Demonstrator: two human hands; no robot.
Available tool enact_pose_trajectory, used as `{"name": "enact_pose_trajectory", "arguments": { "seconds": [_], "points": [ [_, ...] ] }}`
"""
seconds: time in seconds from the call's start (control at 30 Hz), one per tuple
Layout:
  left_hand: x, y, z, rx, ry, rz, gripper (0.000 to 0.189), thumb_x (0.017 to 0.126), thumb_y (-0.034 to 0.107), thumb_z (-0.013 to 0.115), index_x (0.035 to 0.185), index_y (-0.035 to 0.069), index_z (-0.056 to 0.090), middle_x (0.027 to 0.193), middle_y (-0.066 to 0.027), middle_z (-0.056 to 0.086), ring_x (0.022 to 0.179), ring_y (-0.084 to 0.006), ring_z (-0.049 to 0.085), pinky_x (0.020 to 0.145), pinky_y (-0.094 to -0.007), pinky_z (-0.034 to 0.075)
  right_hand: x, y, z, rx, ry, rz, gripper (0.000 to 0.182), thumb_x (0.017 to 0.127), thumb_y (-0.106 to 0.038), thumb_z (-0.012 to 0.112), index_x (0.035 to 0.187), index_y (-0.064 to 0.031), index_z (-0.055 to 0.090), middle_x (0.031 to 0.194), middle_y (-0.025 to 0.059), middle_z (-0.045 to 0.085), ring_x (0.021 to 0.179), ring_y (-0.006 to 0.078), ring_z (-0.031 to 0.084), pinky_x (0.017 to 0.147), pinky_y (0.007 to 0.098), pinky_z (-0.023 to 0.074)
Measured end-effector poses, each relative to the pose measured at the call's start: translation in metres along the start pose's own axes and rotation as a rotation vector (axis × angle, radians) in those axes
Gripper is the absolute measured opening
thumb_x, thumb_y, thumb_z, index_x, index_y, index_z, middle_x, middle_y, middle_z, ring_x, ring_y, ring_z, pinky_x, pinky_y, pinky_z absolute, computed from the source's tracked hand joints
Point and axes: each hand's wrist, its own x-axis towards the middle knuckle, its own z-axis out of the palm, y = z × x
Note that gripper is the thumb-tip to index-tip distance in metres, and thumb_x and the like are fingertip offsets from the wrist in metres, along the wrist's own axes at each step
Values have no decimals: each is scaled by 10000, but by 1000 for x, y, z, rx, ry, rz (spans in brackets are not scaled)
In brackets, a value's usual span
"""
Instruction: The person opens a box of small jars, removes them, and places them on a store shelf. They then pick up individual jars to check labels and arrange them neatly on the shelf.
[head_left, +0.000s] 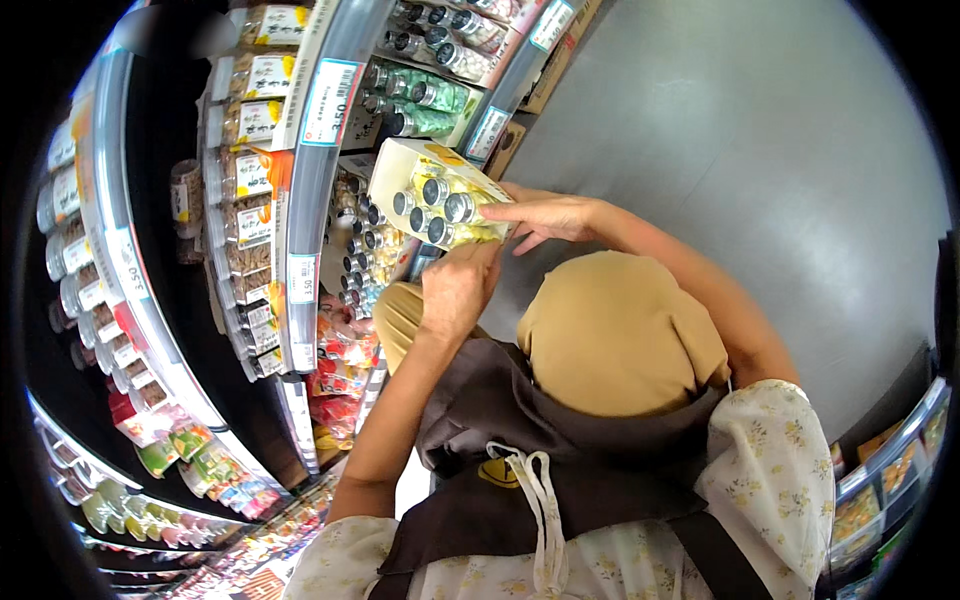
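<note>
A white cardboard display box (390, 169), tilted at the shelf's front, holds several small clear bottles with silver lids (459, 207) and yellow contents. My right hand (551, 216) grips its right end, the thumb over the rim beside a bottle and the other fingers partly behind the card. My left hand (459, 289) is curled at the box's lower corner, its fingertips against the edge and partly hidden.
Shelves with price-label rails (315, 172) run along the left. Green-filled bottles (439, 96) stand above the box; yellow-filled bottles (386, 238) stand below it. Rows of clear jars (251, 176) and red packets (337, 375) lie farther left and below. Grey floor (750, 150) extends right.
</note>
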Motion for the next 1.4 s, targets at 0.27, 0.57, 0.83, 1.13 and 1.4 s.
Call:
{"name": "enact_pose_trajectory", "arguments": {
  "seconds": [0.27,0.57,0.83,1.13,1.4],
  "points": [
    [-24,32,25,12,-159,243,85,725,132,596,802,99,583,649,-14,538,602,-166,577,528,-303,461,-36,80,11,124,260,-147,973,699,-249,769,1450,-123,164,1275,96,469,1044,191,522,732,324,522],
    [-32,46,85,-322,-256,324,329,776,245,562,1063,91,606,806,-47,604,726,-246,600,598,-341,459,-82,144,-9,286,554,-230,984,680,-22,744,1467,-127,162,1404,33,371,1259,160,374,1015,294,329],
    [-2,15,40,-430,-140,41,203,794,76,652,993,112,667,902,-85,674,786,-244,647,692,-332,525,-105,160,-56,113,813,-317,987,691,-85,753,1470,-176,153,1388,17,387,1201,174,435,879,320,460],
    [72,-152,-24,-13,242,-463,456,834,187,618,1237,7,504,1216,-195,540,1105,-307,536,937,-369,411,-122,200,-75,-45,1149,-330,814,746,-27,709,1422,-95,261,1315,132,425,1070,197,529,806,303,503],
    [134,-246,10,-67,221,-421,591,820,352,616,1230,-47,470,1213,-279,520,1143,-408,492,939,-423,399,-149,213,-6,-122,1539,-179,542,848,-55,616,1344,-57,396,1336,113,437,1068,195,529,899,304,449]
  ]
}}
